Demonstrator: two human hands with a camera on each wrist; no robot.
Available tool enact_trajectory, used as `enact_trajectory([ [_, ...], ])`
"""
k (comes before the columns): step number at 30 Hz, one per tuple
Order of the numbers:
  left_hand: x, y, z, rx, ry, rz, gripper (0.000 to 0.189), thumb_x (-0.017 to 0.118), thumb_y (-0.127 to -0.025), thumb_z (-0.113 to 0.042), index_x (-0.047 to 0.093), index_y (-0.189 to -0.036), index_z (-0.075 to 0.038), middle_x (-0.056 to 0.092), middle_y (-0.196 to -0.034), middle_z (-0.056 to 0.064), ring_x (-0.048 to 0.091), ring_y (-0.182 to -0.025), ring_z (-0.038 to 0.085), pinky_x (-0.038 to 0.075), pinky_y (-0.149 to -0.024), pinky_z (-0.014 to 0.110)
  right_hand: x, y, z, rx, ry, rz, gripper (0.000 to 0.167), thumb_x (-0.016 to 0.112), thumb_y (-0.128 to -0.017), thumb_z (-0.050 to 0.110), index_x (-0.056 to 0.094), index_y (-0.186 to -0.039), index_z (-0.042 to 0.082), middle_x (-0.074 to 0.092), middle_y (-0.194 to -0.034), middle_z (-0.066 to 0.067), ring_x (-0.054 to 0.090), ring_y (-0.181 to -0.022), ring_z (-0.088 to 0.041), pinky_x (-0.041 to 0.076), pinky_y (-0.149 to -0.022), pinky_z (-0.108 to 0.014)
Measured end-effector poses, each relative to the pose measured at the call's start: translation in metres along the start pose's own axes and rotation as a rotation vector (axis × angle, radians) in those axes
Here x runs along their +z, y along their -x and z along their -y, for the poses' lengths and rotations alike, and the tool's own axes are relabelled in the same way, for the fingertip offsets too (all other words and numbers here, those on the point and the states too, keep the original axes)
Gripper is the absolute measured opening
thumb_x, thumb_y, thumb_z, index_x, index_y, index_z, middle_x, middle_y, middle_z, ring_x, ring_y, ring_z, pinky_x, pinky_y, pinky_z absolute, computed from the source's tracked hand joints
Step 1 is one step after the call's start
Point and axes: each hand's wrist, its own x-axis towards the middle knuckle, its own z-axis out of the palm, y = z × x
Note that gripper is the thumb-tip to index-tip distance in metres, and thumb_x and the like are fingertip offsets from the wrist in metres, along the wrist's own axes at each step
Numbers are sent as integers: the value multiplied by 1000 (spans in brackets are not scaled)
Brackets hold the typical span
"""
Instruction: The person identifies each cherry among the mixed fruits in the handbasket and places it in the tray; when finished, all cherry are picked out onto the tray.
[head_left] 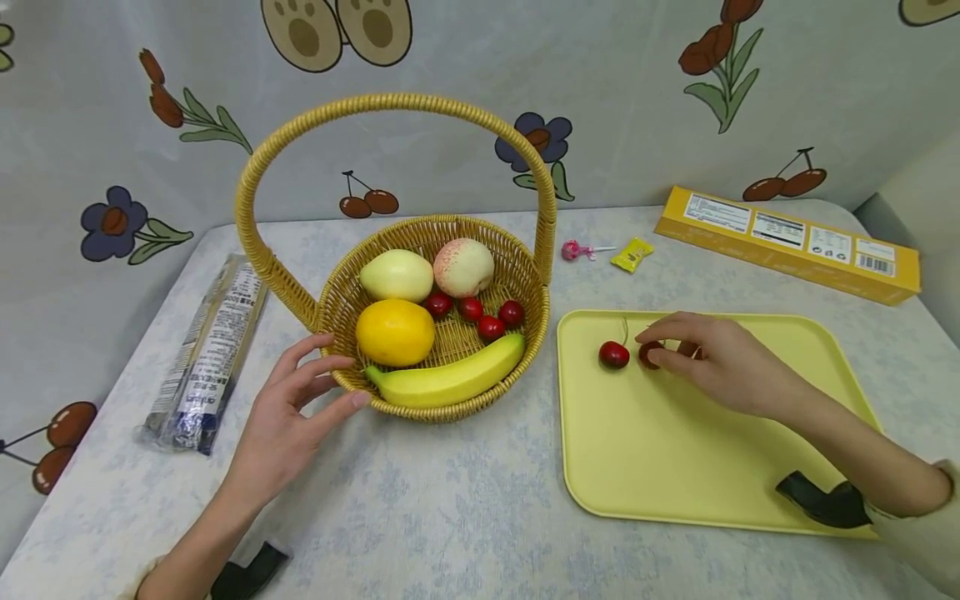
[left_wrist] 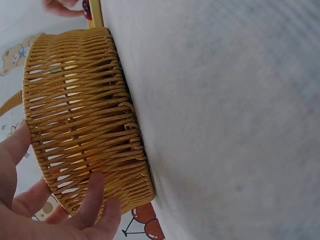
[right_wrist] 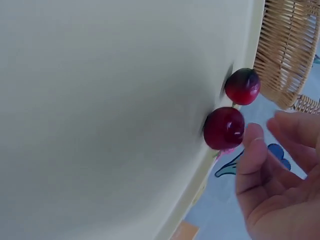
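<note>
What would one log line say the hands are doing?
left hand: touches basket wall | right hand: fingertips at cherry on tray | second cherry: beside it

Golden-tan woven wicker basket (head_left: 341, 312); pale yellow plastic tray (head_left: 675, 450) carrying 2 dark red glossy cherries (head_left: 614, 355). Tabletop (head_left: 450, 508) white with faint blue floral mottling. Long yellow cardboard box (head_left: 787, 242) with white labels.

Two red cherries (head_left: 614, 355) side by side on yellow tray (head_left: 675, 467) — wicker basket (head_left: 517, 275) adjacent.
</note>
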Motion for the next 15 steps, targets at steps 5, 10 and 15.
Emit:
enact_trajectory([
  [5, 1, 0, 0, -3, 0, 2, 34, 74, -90, -14, 65, -119, 2, 39, -147, 10, 61, -111, 37, 54, -83, 16, 4, -3, 18, -89, -73, -107, 21, 72, -88, -1, 73, -105, 12, 68, -101, 5, 56, -76, -8, 51, -60, -21],
  [10, 1, 0, -1, -6, -13, 7, 34, 75, -90, -15, 65, -119, 1, 39, -147, 9, 62, -111, 36, 55, -85, 19, 9, -13, 42, -133, -111, -116, 20, 71, -88, 0, 72, -104, 11, 65, -91, 8, 56, -71, -8, 51, -59, -23],
  [15, -1, -1, -2, 0, -29, 10, 35, 75, -90, -15, 65, -119, 1, 40, -146, 10, 62, -110, 36, 55, -87, 20, 13, -30, 61, -178, -141, -110, 21, 71, -89, 0, 71, -109, 9, 68, -97, 4, 59, -76, -8, 54, -60, -26],
])
